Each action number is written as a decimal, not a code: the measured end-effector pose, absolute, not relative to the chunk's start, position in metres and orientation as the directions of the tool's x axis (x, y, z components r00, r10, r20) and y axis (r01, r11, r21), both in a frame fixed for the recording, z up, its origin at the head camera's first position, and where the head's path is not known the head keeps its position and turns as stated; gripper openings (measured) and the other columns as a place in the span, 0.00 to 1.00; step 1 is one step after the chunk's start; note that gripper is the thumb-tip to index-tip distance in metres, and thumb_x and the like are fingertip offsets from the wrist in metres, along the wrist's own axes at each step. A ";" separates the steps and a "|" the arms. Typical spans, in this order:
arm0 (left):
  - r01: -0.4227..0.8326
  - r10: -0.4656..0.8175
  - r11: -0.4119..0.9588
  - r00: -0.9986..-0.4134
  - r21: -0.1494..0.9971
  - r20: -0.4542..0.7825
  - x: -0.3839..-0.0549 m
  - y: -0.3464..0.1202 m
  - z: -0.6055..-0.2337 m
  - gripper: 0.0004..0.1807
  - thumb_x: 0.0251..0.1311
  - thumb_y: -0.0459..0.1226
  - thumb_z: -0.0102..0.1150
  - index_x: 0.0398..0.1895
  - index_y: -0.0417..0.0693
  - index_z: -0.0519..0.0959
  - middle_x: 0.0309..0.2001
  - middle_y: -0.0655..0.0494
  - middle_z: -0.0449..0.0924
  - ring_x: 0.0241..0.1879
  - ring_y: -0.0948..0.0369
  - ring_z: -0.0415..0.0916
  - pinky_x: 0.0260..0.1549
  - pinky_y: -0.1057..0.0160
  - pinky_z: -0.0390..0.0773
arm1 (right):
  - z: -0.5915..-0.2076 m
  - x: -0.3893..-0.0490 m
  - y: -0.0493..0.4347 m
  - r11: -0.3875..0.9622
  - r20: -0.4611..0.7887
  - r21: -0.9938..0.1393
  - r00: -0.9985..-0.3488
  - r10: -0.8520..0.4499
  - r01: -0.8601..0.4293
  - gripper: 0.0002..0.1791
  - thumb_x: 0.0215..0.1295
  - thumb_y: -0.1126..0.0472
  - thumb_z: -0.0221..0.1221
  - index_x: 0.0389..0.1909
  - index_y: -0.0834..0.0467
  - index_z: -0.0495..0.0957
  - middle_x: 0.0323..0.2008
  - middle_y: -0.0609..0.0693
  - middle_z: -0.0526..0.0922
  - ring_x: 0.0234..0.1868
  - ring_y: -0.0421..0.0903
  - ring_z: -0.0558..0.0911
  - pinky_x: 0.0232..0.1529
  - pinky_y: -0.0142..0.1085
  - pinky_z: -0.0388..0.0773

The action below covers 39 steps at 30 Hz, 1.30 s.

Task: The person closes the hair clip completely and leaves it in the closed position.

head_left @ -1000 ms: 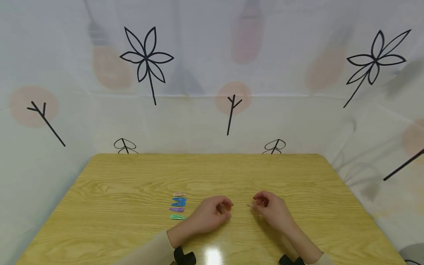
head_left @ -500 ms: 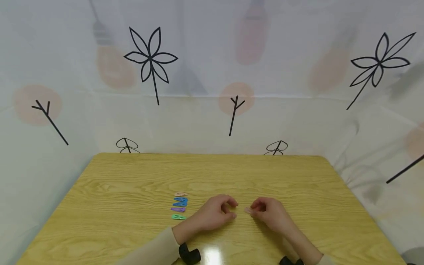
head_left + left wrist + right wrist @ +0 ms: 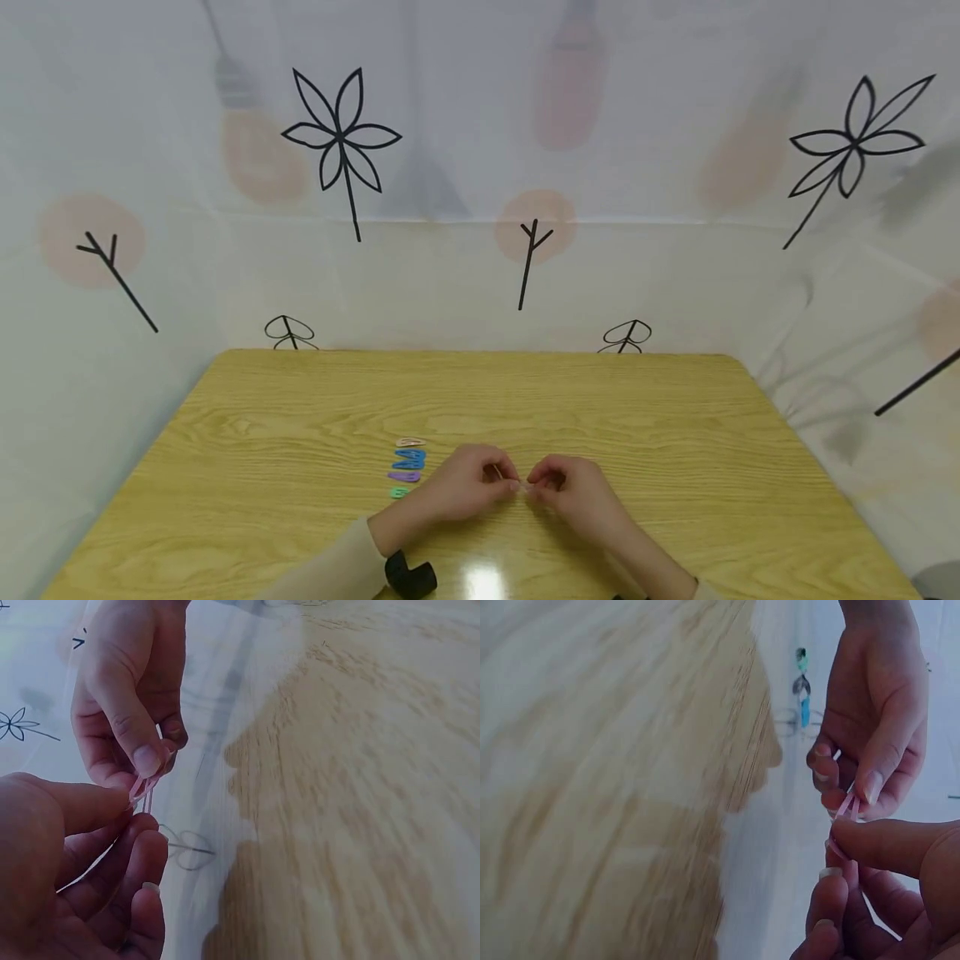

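Note:
Above the middle of the table my left hand (image 3: 465, 483) and right hand (image 3: 581, 496) meet, fingertips nearly touching. Between them is a small pink snap hair clip (image 3: 148, 796), its narrow arms visible in both wrist views. The left thumb and fingers pinch one end of the clip, while the right thumb and fingers pinch the other. Fingertips cover much of it. Left of my left hand lie several more hair clips in a column: an orange-pink clip (image 3: 410, 442), blue clips (image 3: 409, 459), a purple clip (image 3: 405, 477) and a green clip (image 3: 399, 493), partly hidden by the left forearm.
The wood-grain table (image 3: 637, 400) stretches out on every side of the hands. A white cloth (image 3: 450, 283) printed with black plants and pink shapes hangs behind it and at both sides. A black wrist mount (image 3: 410, 575) sits on the left forearm.
The right hand has moved left with the pink hair clip until it meets the left hand. The left hand's fingers have closed on the clip. The row of clips has stayed put.

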<state>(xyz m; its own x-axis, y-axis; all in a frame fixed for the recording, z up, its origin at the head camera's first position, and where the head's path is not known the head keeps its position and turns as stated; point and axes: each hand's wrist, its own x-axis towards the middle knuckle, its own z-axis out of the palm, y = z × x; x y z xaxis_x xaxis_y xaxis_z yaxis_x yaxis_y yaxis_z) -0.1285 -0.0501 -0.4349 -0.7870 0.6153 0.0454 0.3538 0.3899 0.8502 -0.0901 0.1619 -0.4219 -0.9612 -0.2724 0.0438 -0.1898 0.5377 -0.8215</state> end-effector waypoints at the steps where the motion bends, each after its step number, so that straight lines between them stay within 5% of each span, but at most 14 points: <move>1: 0.351 0.614 0.394 -0.788 0.849 0.041 -0.128 -0.052 -0.434 0.03 0.65 0.41 0.65 0.32 0.57 0.84 0.31 0.70 0.80 0.30 0.70 0.76 0.32 0.68 0.76 | -0.422 -0.090 0.160 0.538 0.049 -0.821 -0.961 -0.271 -0.194 0.06 0.57 0.68 0.70 0.31 0.56 0.83 0.25 0.42 0.79 0.27 0.37 0.76 0.27 0.31 0.75; 17: 0.398 0.592 0.425 -0.801 0.813 0.083 -0.120 -0.091 -0.420 0.05 0.69 0.41 0.61 0.35 0.56 0.83 0.34 0.69 0.79 0.34 0.68 0.77 0.32 0.66 0.76 | -0.420 -0.090 0.134 0.521 0.101 -0.821 -0.958 -0.267 -0.232 0.05 0.62 0.57 0.69 0.31 0.53 0.85 0.26 0.40 0.82 0.26 0.37 0.75 0.26 0.31 0.72; 27: 0.394 0.518 0.411 -0.843 0.822 0.145 -0.114 -0.105 -0.419 0.02 0.68 0.42 0.63 0.36 0.62 0.83 0.40 0.69 0.81 0.37 0.66 0.77 0.31 0.64 0.75 | -0.420 -0.090 0.124 0.479 0.119 -0.830 -0.929 -0.351 -0.287 0.03 0.65 0.64 0.65 0.34 0.59 0.87 0.29 0.46 0.86 0.27 0.36 0.76 0.27 0.31 0.74; 39: 0.335 0.483 0.375 -0.866 0.864 0.126 -0.107 -0.123 -0.421 0.01 0.65 0.39 0.65 0.37 0.55 0.85 0.37 0.64 0.82 0.34 0.65 0.77 0.30 0.65 0.75 | -0.422 -0.086 0.111 0.422 0.157 -0.844 -0.906 -0.394 -0.331 0.02 0.64 0.65 0.65 0.34 0.57 0.87 0.31 0.44 0.86 0.28 0.35 0.76 0.30 0.32 0.75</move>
